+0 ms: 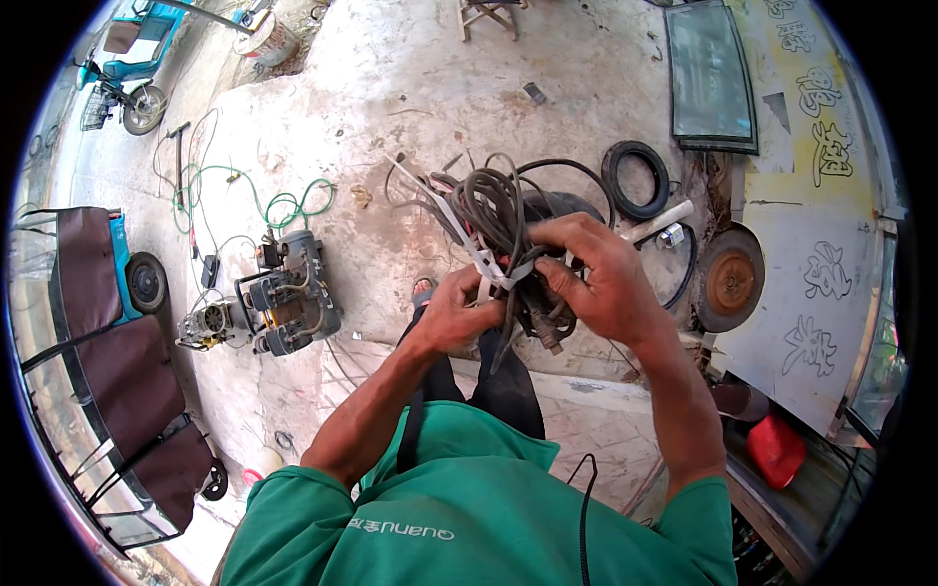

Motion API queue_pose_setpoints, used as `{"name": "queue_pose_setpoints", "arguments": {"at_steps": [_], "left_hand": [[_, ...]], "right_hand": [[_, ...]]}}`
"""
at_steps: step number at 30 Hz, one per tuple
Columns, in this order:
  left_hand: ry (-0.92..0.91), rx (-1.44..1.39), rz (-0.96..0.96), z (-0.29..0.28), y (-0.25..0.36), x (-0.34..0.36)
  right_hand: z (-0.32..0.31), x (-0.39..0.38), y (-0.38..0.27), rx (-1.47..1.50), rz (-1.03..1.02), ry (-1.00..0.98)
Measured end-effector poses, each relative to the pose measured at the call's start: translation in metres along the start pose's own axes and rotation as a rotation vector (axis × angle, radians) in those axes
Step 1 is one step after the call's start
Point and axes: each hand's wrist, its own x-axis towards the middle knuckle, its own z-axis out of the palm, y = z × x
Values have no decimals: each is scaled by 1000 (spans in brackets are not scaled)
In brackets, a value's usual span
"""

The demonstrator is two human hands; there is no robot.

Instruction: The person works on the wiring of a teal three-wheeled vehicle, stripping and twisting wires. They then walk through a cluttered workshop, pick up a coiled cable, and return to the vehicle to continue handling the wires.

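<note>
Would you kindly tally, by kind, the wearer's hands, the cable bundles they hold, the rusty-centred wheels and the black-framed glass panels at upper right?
Hands: 2 (left hand, right hand)
Cable bundle: 1
Rusty-centred wheel: 1
Black-framed glass panel: 1
Total: 5

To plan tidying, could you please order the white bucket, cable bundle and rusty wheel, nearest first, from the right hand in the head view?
1. Cable bundle: touching the right hand.
2. Rusty wheel: right of the hand.
3. White bucket: far upper left.
</note>
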Motion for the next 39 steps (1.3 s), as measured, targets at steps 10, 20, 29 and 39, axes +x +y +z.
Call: {"name": "queue_pose_setpoints", "arguments": {"at_steps": [10,20,29,39], "left_hand": [[-107,135,26,-23,34,-13],[135,-10,-93,-28,7,-22],[123,471,302,-30,25,-16],[-39,656,146,-24,51,14]], "right_hand": [[43,-22,23,557,503,380],[50,-37,26,484,487,408],[33,-44,13,899,548,195],[48,-56,8,724,562,190]]}}
